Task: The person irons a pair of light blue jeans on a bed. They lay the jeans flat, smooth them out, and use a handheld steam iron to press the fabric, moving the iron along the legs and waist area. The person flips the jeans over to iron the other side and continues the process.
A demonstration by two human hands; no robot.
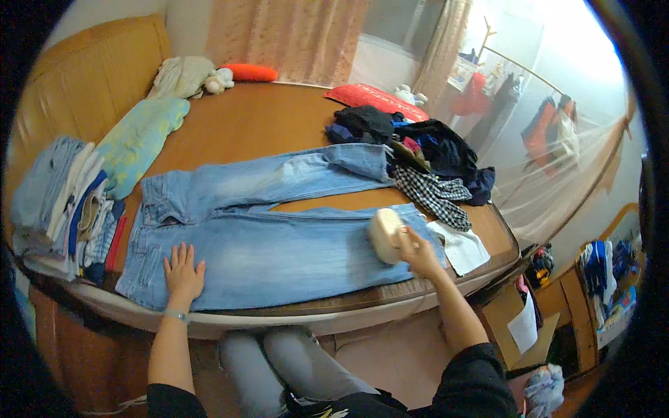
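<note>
A pair of light blue jeans [251, 245] lies spread across the bed, waist to the left and leg ends to the right. My left hand [184, 276] rests flat on the jeans below the fly, fingers apart and holding nothing. Closed around the handle of a cream handheld iron or steamer [385, 237], my right hand [417, 251] is over the lower end of the near leg. Whether the appliance's plate touches the denim is hard to tell; its underside is hidden from me.
Folded clothes [73, 204] stand in a row at the left. Crumpled dark clothes [434, 149], a checked cloth [431, 190] and a white cloth [465, 248] lie beyond the leg ends. A mosquito net [543, 177] hangs at the right, above an open cardboard box [496, 318].
</note>
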